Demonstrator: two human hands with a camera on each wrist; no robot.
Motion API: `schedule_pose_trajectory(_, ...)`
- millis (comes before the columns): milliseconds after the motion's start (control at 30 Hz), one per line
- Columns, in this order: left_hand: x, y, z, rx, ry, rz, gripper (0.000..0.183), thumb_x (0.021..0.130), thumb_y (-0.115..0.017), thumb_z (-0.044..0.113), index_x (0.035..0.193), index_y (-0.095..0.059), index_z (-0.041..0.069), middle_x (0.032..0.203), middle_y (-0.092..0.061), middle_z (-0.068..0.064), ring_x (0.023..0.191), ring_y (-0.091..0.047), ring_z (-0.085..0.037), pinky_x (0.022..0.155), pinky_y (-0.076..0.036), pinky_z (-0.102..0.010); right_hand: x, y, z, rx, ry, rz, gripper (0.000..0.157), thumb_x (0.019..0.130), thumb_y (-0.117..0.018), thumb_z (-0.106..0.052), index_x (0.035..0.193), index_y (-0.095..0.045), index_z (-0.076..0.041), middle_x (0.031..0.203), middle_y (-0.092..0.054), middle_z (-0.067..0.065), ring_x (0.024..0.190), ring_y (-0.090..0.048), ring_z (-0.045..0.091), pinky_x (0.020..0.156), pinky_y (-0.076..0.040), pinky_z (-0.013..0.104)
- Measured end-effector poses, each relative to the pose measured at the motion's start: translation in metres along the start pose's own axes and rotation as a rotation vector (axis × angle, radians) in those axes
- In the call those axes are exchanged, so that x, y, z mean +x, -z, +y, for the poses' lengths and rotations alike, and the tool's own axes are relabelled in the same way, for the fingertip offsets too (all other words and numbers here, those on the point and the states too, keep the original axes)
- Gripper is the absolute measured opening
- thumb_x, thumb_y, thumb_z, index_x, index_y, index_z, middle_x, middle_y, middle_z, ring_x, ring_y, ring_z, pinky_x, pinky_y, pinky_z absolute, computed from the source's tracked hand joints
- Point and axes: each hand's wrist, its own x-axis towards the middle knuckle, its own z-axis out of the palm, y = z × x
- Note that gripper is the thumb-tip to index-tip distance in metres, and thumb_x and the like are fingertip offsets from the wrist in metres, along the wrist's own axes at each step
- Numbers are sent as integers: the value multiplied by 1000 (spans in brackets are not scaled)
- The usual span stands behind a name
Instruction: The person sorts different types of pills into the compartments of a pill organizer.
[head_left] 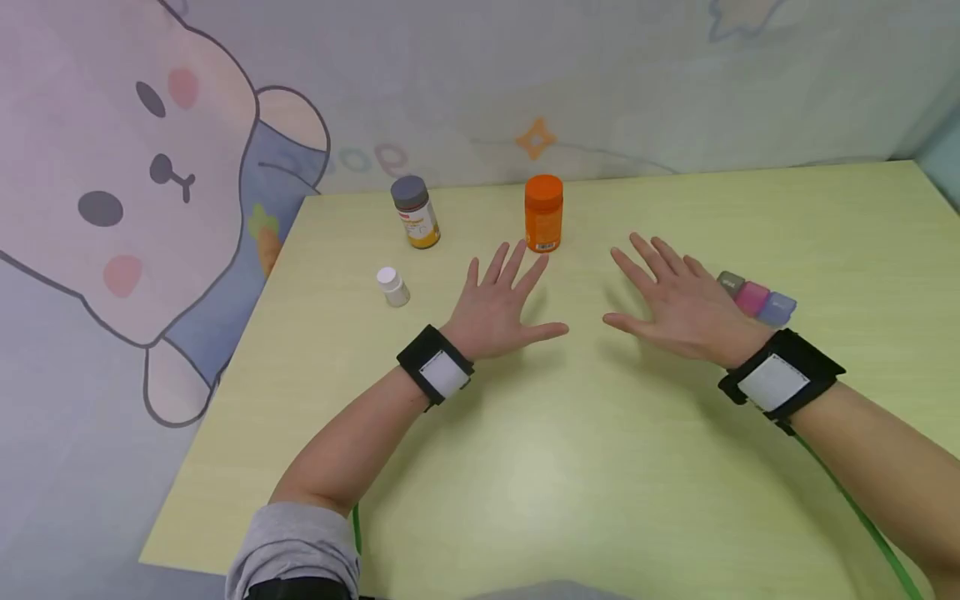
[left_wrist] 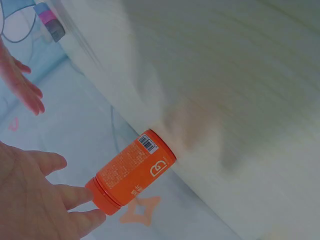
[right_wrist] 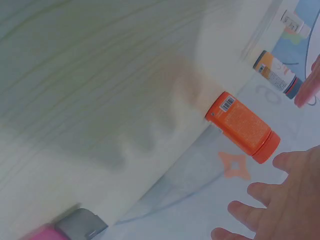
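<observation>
Both hands hover over the table with fingers spread, holding nothing. My left hand [head_left: 498,312] is nearest to an orange bottle [head_left: 543,218] with an orange lid, which stands upright just beyond its fingertips. To its left are a small white bottle [head_left: 393,287] and a grey-capped bottle [head_left: 416,213] with a white and yellow label. My right hand [head_left: 678,304] lies to the right, with a small grey, pink and blue-purple segmented box [head_left: 757,298] beyond its wrist. In the right wrist view the orange bottle [right_wrist: 243,127] appears beyond the fingers.
The pale yellow table [head_left: 540,483] meets a wall covering [head_left: 450,92] printed with a cartoon bear. Each wrist wears a black strap [head_left: 783,379], and a green cable [head_left: 862,517] runs along the right forearm.
</observation>
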Motion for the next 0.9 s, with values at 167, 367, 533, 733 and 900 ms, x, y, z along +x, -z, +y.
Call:
schedule_pose_trajectory(167,0,-2,-2,-11,2,-6,93,73,-18,84,144,5,29,151,8,-5,135,13,-22,103,2,-51,-6,0,21,10,-38,-46,83,85,-32,-68,146,-5,-18,151,-3,14,134,-7,38,99,-15,59)
schedule_pose_trajectory(367,-2,-3,-5,-31,-1,-28,89,77,-27,79,146,-16,23,151,-11,-7,136,-10,-25,104,-13,-49,-23,-1,64,14,-124,-83,86,86,-37,-64,144,-15,-5,145,-14,25,126,-21,46,91,-26,61)
schedule_pose_trajectory(533,-1,-4,-6,-62,-26,-65,75,84,-40,66,138,-36,16,139,-38,-8,119,-43,-23,89,-38,-38,-42,-8,98,20,-215,-119,88,82,-42,-66,136,-27,2,135,-26,31,117,-30,50,81,-35,63)
schedule_pose_trajectory(733,1,-8,-5,-82,-62,-66,64,87,-42,58,134,-42,14,127,-51,-6,106,-53,-19,75,-44,-31,-54,-12,118,16,-252,-140,83,80,-46,-66,124,-39,4,111,-43,29,92,-48,38,62,-45,50)
schedule_pose_trajectory(900,2,-8,-6,-31,-137,-18,57,89,-44,53,129,-47,13,116,-58,-5,94,-56,-17,75,-44,-30,-52,-11,117,17,-239,-120,71,82,-50,-59,115,-46,5,96,-50,21,76,-51,27,56,-45,41)
